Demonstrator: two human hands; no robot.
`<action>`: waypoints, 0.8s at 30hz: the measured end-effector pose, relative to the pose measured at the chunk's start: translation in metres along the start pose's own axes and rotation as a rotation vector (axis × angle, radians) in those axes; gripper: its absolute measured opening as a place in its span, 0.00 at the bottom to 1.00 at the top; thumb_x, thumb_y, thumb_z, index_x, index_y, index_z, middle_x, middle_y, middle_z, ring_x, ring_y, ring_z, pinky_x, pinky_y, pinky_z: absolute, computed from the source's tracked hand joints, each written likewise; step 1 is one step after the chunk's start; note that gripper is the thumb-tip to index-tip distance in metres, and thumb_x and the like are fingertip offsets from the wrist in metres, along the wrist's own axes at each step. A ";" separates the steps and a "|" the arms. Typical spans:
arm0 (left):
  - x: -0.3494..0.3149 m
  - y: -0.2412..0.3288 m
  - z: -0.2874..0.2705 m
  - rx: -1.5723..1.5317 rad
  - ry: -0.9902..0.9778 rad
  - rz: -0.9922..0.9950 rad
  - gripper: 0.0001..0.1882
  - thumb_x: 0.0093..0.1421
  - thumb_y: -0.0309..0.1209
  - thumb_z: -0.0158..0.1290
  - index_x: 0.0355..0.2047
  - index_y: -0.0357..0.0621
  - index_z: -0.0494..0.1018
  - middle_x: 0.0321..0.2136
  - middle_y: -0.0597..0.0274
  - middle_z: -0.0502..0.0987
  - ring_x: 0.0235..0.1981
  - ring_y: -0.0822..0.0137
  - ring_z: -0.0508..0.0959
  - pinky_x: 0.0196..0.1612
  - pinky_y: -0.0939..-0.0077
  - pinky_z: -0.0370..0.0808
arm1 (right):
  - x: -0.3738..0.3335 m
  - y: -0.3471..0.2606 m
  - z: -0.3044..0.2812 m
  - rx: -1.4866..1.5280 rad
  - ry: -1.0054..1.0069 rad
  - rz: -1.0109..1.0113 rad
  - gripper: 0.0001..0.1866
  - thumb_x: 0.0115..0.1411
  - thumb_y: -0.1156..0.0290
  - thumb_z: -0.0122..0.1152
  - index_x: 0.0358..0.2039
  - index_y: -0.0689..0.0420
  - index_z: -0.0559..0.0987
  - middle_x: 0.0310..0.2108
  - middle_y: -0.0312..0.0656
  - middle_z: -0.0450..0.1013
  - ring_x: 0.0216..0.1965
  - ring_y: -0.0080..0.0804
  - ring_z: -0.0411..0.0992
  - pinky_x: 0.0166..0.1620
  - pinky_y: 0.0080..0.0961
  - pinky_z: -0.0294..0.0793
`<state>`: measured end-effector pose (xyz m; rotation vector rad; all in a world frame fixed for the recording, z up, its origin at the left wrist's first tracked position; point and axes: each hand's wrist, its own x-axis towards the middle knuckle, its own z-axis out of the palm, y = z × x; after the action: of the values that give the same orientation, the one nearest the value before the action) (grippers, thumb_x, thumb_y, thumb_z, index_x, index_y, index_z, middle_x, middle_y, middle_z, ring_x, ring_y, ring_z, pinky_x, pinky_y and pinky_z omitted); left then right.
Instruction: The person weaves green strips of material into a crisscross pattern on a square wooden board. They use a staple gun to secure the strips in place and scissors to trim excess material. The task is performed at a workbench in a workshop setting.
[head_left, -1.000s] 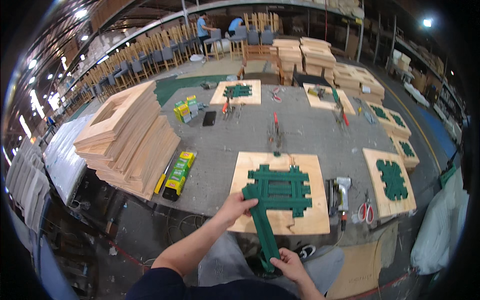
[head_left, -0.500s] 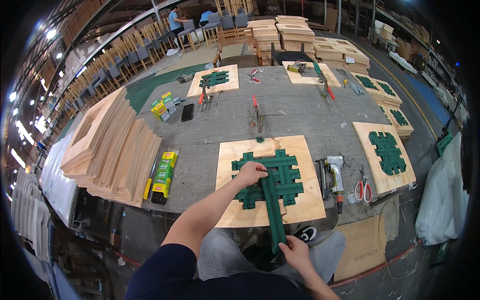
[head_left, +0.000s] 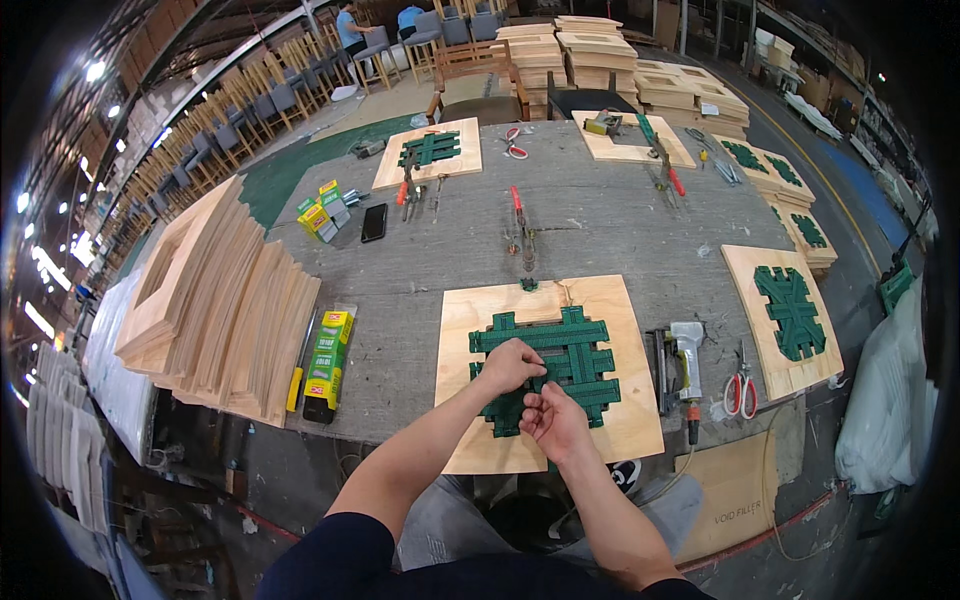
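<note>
A square plywood panel point(head_left: 470, 440) lies in front of me at the table's near edge. Interlaced green webbing straps point(head_left: 592, 364) cover its middle. My left hand point(head_left: 513, 366) is closed over the left centre of the weave, pinching a green webbing strap. Close beside it, my right hand point(head_left: 556, 424) is curled with its fingertips together at the same strap, just below the left fingers. The hands hide most of that strap; a bit of green shows at the panel's near edge below the right wrist.
Right of the panel lie a staple gun point(head_left: 688, 360) and red-handled scissors point(head_left: 741, 390). A finished-looking webbed panel point(head_left: 780, 310) rests farther right. Left are a yellow-green box point(head_left: 329, 355) and stacked wooden frames point(head_left: 215, 310). Pliers point(head_left: 520, 230) and a phone point(head_left: 374, 222) lie beyond.
My right hand has moved up from the strap's loose lower end to beside my left hand. The strap no longer stretches visibly down toward my lap. My left hand has shifted slightly down.
</note>
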<state>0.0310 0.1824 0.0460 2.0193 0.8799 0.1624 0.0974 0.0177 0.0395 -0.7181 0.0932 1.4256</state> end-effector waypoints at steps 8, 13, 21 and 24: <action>0.011 -0.007 -0.008 -0.323 0.011 -0.253 0.14 0.64 0.40 0.59 0.38 0.41 0.84 0.37 0.58 0.83 0.29 0.65 0.80 0.36 0.68 0.79 | 0.032 0.007 0.011 0.545 -0.099 -0.016 0.18 0.76 0.54 0.45 0.34 0.53 0.72 0.26 0.35 0.74 0.21 0.27 0.69 0.31 0.30 0.73; 0.023 -0.004 -0.002 0.062 0.156 -0.058 0.15 0.62 0.40 0.60 0.40 0.42 0.85 0.36 0.51 0.85 0.37 0.58 0.85 0.42 0.65 0.80 | 0.068 -0.004 -0.001 0.681 -0.294 -0.017 0.23 0.76 0.51 0.44 0.30 0.56 0.71 0.21 0.32 0.66 0.20 0.24 0.67 0.30 0.28 0.70; 0.029 -0.001 -0.002 -0.184 0.129 -0.199 0.16 0.65 0.41 0.58 0.35 0.38 0.80 0.24 0.56 0.81 0.20 0.62 0.81 0.25 0.64 0.77 | 0.022 -0.005 0.002 0.083 -0.003 0.093 0.22 0.75 0.56 0.50 0.58 0.61 0.73 0.37 0.41 0.79 0.29 0.33 0.79 0.36 0.30 0.78; 0.038 0.006 -0.027 -0.561 0.160 -0.304 0.18 0.73 0.42 0.47 0.51 0.38 0.73 0.24 0.61 0.76 0.14 0.68 0.74 0.18 0.70 0.74 | -0.018 0.011 -0.002 -0.446 0.035 -0.098 0.22 0.74 0.63 0.52 0.63 0.62 0.69 0.39 0.42 0.79 0.33 0.32 0.80 0.37 0.27 0.79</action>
<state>0.0508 0.2236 0.0589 1.3512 1.0888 0.3599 0.0848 0.0008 0.0415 -1.0971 -0.2375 1.3526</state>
